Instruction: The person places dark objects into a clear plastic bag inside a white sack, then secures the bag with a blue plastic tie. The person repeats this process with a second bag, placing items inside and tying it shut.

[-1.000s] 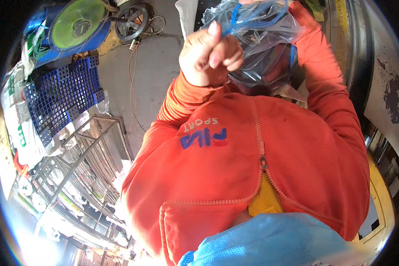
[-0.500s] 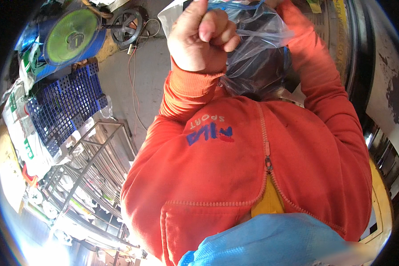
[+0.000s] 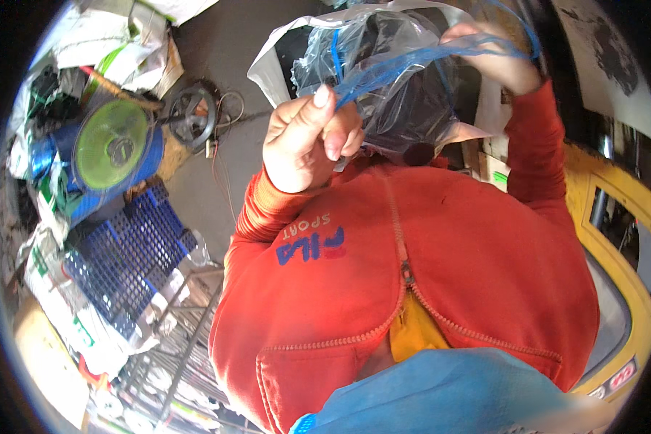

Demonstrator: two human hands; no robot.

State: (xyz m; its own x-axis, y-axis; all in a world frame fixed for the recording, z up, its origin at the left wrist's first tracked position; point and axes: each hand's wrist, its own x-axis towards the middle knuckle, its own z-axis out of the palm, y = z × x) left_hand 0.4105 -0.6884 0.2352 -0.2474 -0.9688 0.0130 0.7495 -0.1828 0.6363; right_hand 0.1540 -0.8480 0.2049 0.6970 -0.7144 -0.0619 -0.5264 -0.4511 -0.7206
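My left hand (image 3: 312, 137) is closed in front of my chest, pinching one end of a thin blue plastic string (image 3: 401, 66). The string stretches across to my right hand (image 3: 493, 61), whose slightly smeared fingers curl around it at the upper right; a loop of it rises past that wrist. Just beyond and between my hands is a large clear plastic bag (image 3: 405, 119), its whitish edge (image 3: 267, 76) standing up on the left. Something dark shows through the film, but I cannot tell what. Another blue strand runs down the bag's far side.
Left of me are a green-faced fan (image 3: 112, 150), a blue plastic pallet (image 3: 126, 253), a dark wheel (image 3: 193, 116) with a cable, and a metal rack (image 3: 181, 333). White sacks (image 3: 98, 43) lie far left. A yellow frame (image 3: 611, 199) stands close on my right.
The blue string is now stretched between my hands. My left hand has come down nearer my chest, and my right hand has moved into view. The view has shifted, showing more of the bag.
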